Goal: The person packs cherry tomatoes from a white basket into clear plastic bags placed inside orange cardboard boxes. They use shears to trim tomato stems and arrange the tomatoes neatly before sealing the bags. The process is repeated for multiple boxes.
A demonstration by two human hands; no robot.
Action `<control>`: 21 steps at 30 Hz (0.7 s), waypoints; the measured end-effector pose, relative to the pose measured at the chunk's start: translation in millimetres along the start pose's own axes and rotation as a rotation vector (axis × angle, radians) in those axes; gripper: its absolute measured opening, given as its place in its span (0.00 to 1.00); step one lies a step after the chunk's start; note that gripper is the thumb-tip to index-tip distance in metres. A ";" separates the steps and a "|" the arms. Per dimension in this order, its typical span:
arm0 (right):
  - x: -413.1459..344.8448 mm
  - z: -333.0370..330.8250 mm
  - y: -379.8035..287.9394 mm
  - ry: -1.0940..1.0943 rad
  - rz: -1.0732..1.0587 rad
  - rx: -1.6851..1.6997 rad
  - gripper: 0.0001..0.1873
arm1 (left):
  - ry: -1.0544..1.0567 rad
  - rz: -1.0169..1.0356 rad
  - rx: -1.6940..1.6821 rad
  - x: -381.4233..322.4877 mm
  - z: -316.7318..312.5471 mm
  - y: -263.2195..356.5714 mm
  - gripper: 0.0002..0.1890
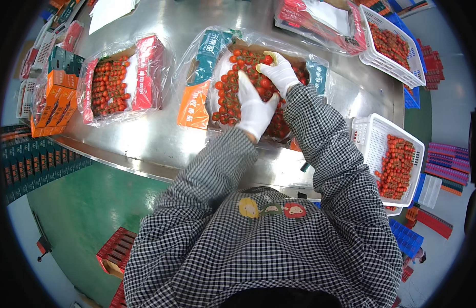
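Before me on the steel table is an open carton (195, 104) with orange and teal panels, wrapped in loose clear plastic. Vine cherry tomatoes (227, 101) fill much of it over a white lining. My left hand (255, 107), in a white glove, rests against the tomatoes with thumb and fingers spread; whether it grips any is not clear. Just beyond it, my gloved right hand (279, 72) pinches a cherry tomato (268, 59) between thumb and finger, at the carton's far right part. Green stems run among the fruit there.
A red carton (149, 73) of tomatoes in plastic sits to the left, with orange boxes (61, 96) beyond. White baskets of tomatoes stand at right, one near (370, 146) and one far (418, 75). A wrapped red carton (295, 19) lies at the back. The table's edge (145, 165) curves in front.
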State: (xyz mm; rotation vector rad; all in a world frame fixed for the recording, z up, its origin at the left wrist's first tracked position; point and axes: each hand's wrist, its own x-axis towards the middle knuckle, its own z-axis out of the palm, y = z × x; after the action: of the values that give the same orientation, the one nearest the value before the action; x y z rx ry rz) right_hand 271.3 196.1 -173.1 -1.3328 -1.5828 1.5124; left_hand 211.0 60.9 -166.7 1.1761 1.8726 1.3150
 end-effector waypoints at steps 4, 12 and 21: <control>25.9 49.1 -1.7 0.005 0.107 0.109 0.33 | -0.179 0.013 0.495 -34.5 -19.4 -23.1 0.59; 54.9 143.9 4.5 0.117 0.114 -0.489 0.31 | -0.768 0.000 1.104 -22.4 -33.7 -43.8 0.46; 12.0 43.4 -34.6 0.228 -0.230 -1.078 0.19 | -0.076 0.336 0.787 52.5 -39.4 -42.9 0.39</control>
State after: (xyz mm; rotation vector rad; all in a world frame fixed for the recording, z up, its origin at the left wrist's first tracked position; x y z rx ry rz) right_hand 218.8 195.0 -151.4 -1.6548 -2.3865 0.2669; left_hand 140.1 84.5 -190.4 1.9620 2.2784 0.6428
